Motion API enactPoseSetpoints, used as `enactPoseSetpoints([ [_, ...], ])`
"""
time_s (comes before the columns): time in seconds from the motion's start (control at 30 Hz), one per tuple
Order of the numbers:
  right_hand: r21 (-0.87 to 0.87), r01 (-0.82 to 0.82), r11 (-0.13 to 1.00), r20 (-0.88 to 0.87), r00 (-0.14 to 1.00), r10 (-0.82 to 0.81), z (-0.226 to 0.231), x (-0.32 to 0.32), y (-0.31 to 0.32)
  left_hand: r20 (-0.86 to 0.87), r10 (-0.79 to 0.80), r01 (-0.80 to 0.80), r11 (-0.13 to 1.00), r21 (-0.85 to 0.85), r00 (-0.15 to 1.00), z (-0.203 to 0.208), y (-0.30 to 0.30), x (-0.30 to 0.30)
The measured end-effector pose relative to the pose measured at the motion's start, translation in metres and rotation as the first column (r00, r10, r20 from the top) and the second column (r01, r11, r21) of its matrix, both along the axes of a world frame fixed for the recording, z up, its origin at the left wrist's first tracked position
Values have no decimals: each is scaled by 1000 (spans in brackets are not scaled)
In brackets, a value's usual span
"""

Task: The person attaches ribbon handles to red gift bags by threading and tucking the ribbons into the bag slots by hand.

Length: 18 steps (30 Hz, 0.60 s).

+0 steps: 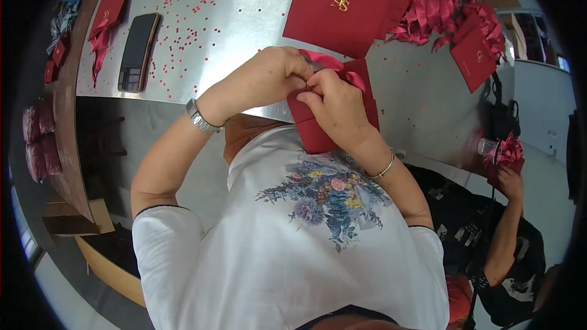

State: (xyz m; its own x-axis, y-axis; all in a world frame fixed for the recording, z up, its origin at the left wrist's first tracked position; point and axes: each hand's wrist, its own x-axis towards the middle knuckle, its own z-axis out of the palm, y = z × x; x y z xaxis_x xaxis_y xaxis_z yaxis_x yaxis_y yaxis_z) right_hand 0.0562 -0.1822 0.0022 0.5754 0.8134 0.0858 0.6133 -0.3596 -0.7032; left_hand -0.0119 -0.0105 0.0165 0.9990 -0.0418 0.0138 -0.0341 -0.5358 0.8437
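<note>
At the table's near edge, my left hand and my right hand meet over a red paper bag lying flat. A glossy red ribbon loops out beyond my fingers, and another bit shows right of my right hand. Both hands are closed, thumbs and fingertips pinched together on the ribbon. The exact spot between the fingertips is mostly hidden. Just beyond the hands lie larger flat red bags with a gold monogram.
A phone and a ribboned red bag lie at left on the metal table, among scattered red paper dots. A heap of red ribbons sits far right. At right, a co-worker's hand holds a red ribboned piece.
</note>
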Motion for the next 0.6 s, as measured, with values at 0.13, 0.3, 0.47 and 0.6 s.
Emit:
enactPoseSetpoints([
  [0.13,21,22,1000,42,999,-23,1,-5,-2,-62,-57,68,982,178,996,2,2,7],
  [0.3,-43,-218,975,397,892,217,26,-4,-25,-20,-61,64,942,328,998,-5,5,2],
  [0.47,203,-131,970,427,904,32,0,5,-58,-15,-68,68,901,428,998,-3,6,1],
  [0.6,120,17,993,371,927,-60,-24,3,-70,109,32,-82,869,489,993,-9,7,1],
])
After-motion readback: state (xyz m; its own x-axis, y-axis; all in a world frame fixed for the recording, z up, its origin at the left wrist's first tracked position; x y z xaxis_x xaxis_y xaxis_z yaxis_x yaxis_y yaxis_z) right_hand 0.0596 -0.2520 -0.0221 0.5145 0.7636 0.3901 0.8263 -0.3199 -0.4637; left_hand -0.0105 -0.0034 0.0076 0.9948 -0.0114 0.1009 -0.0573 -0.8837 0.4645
